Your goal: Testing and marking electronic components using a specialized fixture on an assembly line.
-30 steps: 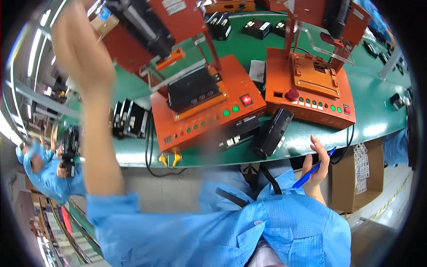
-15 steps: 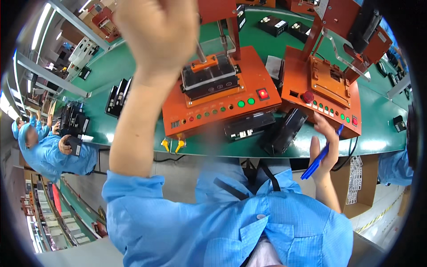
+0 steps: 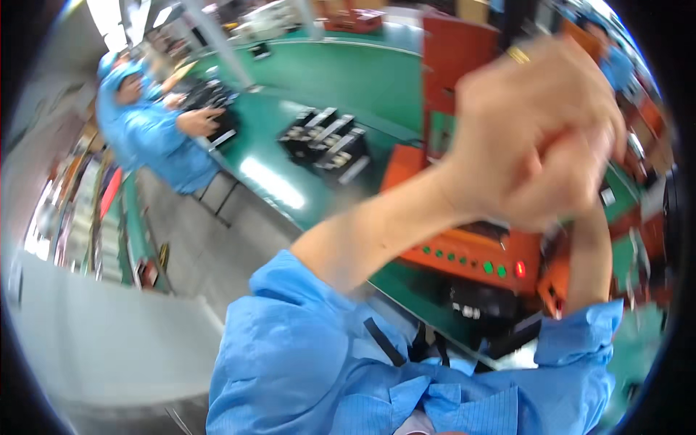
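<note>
Both my hands are raised together in front of an orange press fixture (image 3: 467, 255), blurred by motion. My left hand (image 3: 511, 119) is closed, its fingers curled, and whatever it may grip is hidden. Behind and against it is my right hand (image 3: 586, 170), mostly covered, so its fingers cannot be made out. Below the hands, the fixture's front panel shows green buttons and a lit red switch (image 3: 520, 269). A black rectangular device (image 3: 482, 301) lies on the bench just before that panel. The press's work area is largely hidden by my hands.
Several black devices (image 3: 326, 145) stand in a row on the green bench (image 3: 272, 134) to the left. Further left, a person in blue workwear (image 3: 156, 138) handles black parts. Another person (image 3: 616, 65) is at the far right. A light grey panel (image 3: 109, 333) fills the lower left.
The view has swung left. My left hand has moved right across the fixture, and my right hand has risen to meet it. The blue pen seen in my right hand is now out of sight.
</note>
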The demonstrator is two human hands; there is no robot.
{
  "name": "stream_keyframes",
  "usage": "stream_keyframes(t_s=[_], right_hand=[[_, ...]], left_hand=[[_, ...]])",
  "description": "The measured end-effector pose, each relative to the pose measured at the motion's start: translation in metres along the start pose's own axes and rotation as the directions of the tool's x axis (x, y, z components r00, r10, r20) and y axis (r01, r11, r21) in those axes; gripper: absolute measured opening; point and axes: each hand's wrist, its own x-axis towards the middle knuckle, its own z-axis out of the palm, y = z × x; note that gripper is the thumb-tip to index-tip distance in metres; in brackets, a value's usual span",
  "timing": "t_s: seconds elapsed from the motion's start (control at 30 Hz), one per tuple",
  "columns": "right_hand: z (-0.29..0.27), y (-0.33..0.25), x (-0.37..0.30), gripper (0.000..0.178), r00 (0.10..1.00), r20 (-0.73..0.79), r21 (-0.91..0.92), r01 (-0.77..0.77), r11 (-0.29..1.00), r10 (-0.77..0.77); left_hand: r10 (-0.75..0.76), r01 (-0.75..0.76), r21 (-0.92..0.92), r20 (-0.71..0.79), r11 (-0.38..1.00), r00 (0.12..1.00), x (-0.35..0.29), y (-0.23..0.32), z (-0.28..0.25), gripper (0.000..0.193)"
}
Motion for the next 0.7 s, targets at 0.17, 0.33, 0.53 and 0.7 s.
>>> stream_keyframes(t_s=[0.17, 0.33, 0.53, 0.7], right_hand=[[0.054, 0.032, 0.05, 0.093, 0.979, 0.206, 0.063, -0.016, 0.998, 0.003], [0.063, 0.065, 0.058, 0.113, 0.939, 0.304, -0.02, -0.159, 0.987, 0.158], [0.016, 0.017, 0.04, 0.075, 0.959, 0.23, 0.656, -0.28, 0.701, 0.167], [-0.092, -0.107, -0.029, 0.061, 0.897, 0.352, 0.923, -0.285, -0.259, 0.266]], left_hand=[[0.054, -0.066, -0.157, -0.081, 0.985, 0.995, -0.005, -0.008, -0.013, 0.014], [0.15, -0.184, -0.165, -0.201, 0.969, 0.968, -0.005, -0.01, -0.002, 0.014], [0.057, -0.075, -0.151, -0.119, 0.986, 0.991, 0.001, 0.0, -0.009, 0.013], [-0.029, 0.028, -0.252, 0.003, 0.967, 1.0, -0.004, -0.004, -0.011, 0.02]])
